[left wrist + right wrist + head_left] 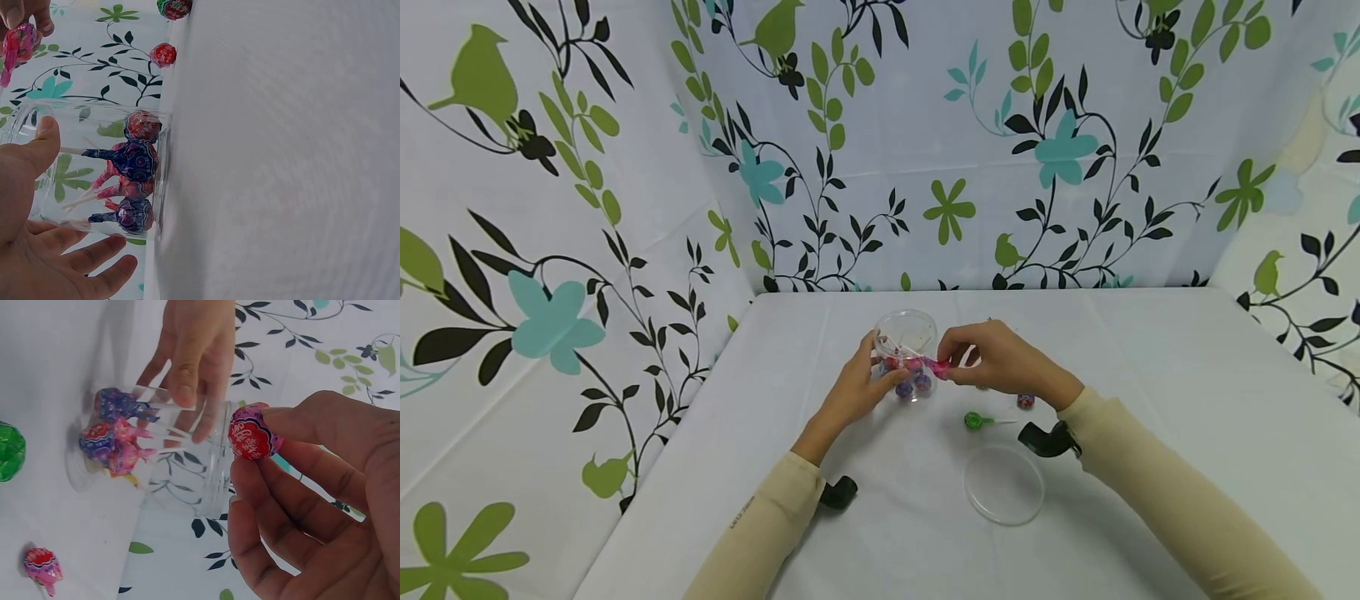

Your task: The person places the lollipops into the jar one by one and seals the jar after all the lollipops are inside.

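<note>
My left hand (859, 386) holds a clear jar (906, 321) upright on the table, thumb on the near side and fingers around the far side. Several wrapped lollipops (139, 161), purple-blue and pink-red, lie in the bottom of the jar with their sticks pointing up. At the jar's rim, my right hand (996, 357) pinches a pink lollipop (253, 432) by its round candy head between thumb and fingertips. In the head view, its white stick extends over the jar's mouth.
A green lollipop (974, 421) lies right of the jar, with a red-and-pink lollipop (1026, 402) beyond it near the right wrist. Closer in rests a clear round lid (1003, 485). Patterned cloth (865, 167) hangs behind and beside the white table (910, 533).
</note>
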`<control>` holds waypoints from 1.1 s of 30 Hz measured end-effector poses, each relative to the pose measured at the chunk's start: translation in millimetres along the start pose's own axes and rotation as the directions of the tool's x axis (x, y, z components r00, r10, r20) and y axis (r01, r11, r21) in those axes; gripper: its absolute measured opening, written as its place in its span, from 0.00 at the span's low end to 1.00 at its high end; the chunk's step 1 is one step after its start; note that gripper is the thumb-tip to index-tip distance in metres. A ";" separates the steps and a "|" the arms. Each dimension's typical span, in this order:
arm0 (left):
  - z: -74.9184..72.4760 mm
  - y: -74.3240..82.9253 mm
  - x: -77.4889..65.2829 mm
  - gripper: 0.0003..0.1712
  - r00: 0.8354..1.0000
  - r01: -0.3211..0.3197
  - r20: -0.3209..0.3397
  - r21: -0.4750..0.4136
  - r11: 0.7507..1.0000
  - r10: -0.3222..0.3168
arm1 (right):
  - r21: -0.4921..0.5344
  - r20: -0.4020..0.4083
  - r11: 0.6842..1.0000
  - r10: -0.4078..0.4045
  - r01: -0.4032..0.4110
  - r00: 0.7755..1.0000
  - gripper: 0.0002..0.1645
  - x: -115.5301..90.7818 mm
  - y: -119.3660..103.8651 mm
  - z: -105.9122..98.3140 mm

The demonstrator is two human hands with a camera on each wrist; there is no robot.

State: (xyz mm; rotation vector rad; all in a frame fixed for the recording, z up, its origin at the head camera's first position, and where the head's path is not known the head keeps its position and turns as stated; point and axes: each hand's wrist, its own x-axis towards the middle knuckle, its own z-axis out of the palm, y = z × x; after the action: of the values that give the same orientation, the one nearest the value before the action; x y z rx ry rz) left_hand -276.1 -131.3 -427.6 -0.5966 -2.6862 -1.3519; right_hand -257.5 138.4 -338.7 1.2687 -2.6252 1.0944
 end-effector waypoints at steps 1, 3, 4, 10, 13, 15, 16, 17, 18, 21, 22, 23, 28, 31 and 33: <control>0.0 -0.1 0.0 0.56 1.000 -0.003 0.000 -0.002 1.000 0.003 | -0.003 -0.002 1.000 0.002 -0.002 1.000 0.07 1.2 -0.7 -1.0; -0.1 -0.3 0.3 0.56 1.000 -0.003 -0.001 -0.006 1.000 0.003 | -0.009 -0.004 1.000 0.007 -0.007 1.000 0.08 3.6 -2.2 -2.8; -0.1 -0.4 0.4 0.56 1.000 -0.001 -0.001 -0.009 1.000 0.001 | -0.009 -0.005 1.000 0.008 -0.008 1.000 0.08 4.8 -3.1 -3.8; -0.5 0.8 -0.3 0.56 1.000 0.023 0.001 -0.022 0.999 -0.023 | -0.017 -0.016 1.000 -0.001 0.001 1.000 0.08 13.1 -3.8 -9.7; -0.2 0.8 -0.7 0.57 0.999 0.034 0.003 -0.026 0.999 -0.034 | -0.021 -0.023 1.000 0.002 -0.003 1.000 0.08 17.2 -4.3 -11.7; -0.4 0.9 -0.8 0.57 0.999 0.037 0.004 -0.025 0.999 -0.037 | -0.029 -0.033 1.000 0.008 -0.009 0.999 0.07 19.8 -4.6 -12.7; -0.6 1.2 -0.9 0.57 0.999 0.041 0.004 -0.022 0.999 -0.040 | -0.029 -0.040 1.000 0.010 -0.011 0.999 0.07 21.1 -4.6 -13.1; -0.8 1.8 -1.1 0.57 0.999 0.046 0.005 -0.018 0.999 -0.046 | -0.030 -0.048 0.999 0.012 -0.014 0.999 0.07 22.6 -4.5 -13.3; -1.0 2.5 -1.4 0.57 0.999 0.050 0.007 -0.016 0.999 -0.050 | -0.032 -0.057 0.999 0.013 -0.015 0.998 0.08 23.7 -4.6 -13.5; -0.8 3.5 -1.4 0.57 0.998 0.060 0.014 -0.017 0.998 -0.060 | -0.040 -0.083 0.999 0.018 -0.021 0.996 0.08 27.0 -4.8 -13.6; -0.5 4.1 -1.6 0.57 0.998 0.067 0.018 -0.014 0.998 -0.066 | -0.038 -0.088 0.999 0.019 -0.022 0.996 0.08 28.0 -4.8 -13.4; -0.2 4.6 -1.8 0.57 0.997 0.070 0.022 -0.016 0.997 -0.069 | -0.043 -0.094 0.999 0.019 -0.024 0.995 0.08 29.1 -4.4 -13.1; 2.0 6.3 -2.9 0.56 0.997 0.060 0.043 -0.018 0.998 -0.059 | -0.069 -0.109 0.997 0.028 -0.036 0.994 0.08 33.3 -1.7 -12.2; 3.4 8.0 -3.6 0.56 0.997 0.052 0.056 -0.020 0.998 -0.051 | -0.077 -0.107 0.996 0.041 -0.049 0.993 0.08 35.3 -0.2 -11.6; 4.5 8.9 -3.7 0.56 0.997 0.043 0.065 -0.017 0.999 -0.042 | -0.078 -0.103 0.995 0.051 -0.059 0.993 0.08 36.1 0.5 -11.2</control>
State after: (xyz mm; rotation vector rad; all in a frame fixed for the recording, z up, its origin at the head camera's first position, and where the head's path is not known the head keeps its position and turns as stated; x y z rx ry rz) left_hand -268.9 -124.1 -424.5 -0.5977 -2.7552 -1.3931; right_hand -285.0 120.9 -319.4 1.1022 -2.6154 1.0191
